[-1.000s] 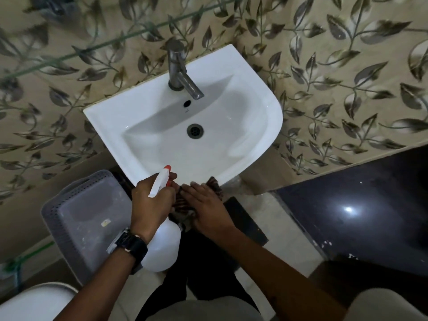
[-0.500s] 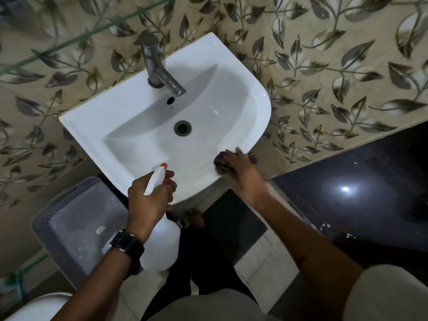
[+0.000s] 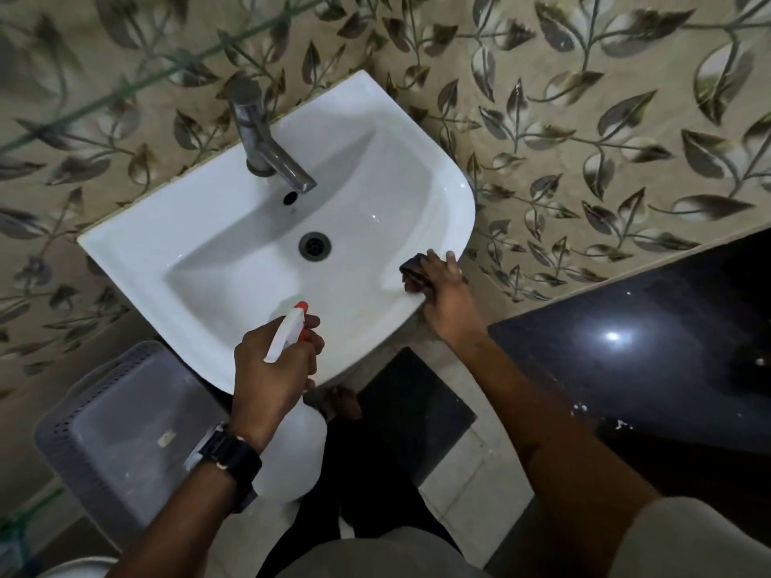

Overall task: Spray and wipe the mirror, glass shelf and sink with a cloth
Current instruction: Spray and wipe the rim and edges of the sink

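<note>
A white sink point(image 3: 200, 260) hangs on a leaf-patterned wall, with a steel tap point(image 3: 260, 148) at its back and a drain point(image 3: 314, 245) in the bowl. My right hand point(image 3: 444, 294) presses a dark cloth point(image 3: 413, 274) against the sink's right front rim. My left hand point(image 3: 273, 369), with a black watch on the wrist, grips a white spray bottle point(image 3: 292, 448) with a red nozzle over the sink's front edge. The glass shelf edge point(image 3: 125, 89) runs diagonally at the upper left. The mirror is out of view.
A grey perforated plastic bin point(image 3: 121, 444) stands on the floor left of my legs. A dark glossy panel point(image 3: 651, 348) lies at the right. A dark mat point(image 3: 417, 406) lies under the sink. A white rounded object point(image 3: 75, 567) shows at the bottom left.
My right hand has slid the cloth from the sink's front edge, next to the left hand, round to the right along the rim. The left hand still holds the bottle.
</note>
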The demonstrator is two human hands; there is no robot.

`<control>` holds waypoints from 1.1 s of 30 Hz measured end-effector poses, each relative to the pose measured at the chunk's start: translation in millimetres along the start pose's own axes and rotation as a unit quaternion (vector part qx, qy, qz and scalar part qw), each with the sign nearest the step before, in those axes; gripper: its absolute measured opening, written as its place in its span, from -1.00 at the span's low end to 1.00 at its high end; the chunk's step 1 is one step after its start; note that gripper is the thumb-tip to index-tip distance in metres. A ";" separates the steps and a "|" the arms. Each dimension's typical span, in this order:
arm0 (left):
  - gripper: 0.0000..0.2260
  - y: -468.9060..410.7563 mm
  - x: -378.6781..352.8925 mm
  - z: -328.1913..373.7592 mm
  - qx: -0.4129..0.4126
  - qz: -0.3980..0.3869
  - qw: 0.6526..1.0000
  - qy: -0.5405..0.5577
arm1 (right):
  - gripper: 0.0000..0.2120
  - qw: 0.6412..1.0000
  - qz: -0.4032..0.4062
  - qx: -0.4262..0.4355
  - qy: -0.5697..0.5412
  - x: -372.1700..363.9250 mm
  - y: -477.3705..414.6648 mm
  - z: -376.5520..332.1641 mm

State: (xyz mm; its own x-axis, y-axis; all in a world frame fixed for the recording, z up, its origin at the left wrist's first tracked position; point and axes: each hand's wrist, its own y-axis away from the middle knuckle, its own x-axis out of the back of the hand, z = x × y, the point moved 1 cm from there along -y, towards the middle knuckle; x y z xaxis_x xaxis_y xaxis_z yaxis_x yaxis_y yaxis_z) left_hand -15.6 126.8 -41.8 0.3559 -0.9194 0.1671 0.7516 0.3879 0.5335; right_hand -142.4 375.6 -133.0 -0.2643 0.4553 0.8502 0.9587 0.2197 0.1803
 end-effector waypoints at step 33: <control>-0.62 -46.4 -21.0 54.7 0.012 0.003 0.999 0.038 | -0.32 0.986 0.078 -0.063 0.134 46.3 -101.2 18.8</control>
State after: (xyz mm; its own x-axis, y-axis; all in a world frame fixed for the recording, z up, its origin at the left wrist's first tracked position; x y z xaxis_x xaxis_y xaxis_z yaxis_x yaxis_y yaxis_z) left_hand -88.3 124.6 -24.7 0.4022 -0.9093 0.1072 0.7362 0.3908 0.5525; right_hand -253.6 390.7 -121.2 -0.0906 0.2276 0.9695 0.9955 0.0487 0.0815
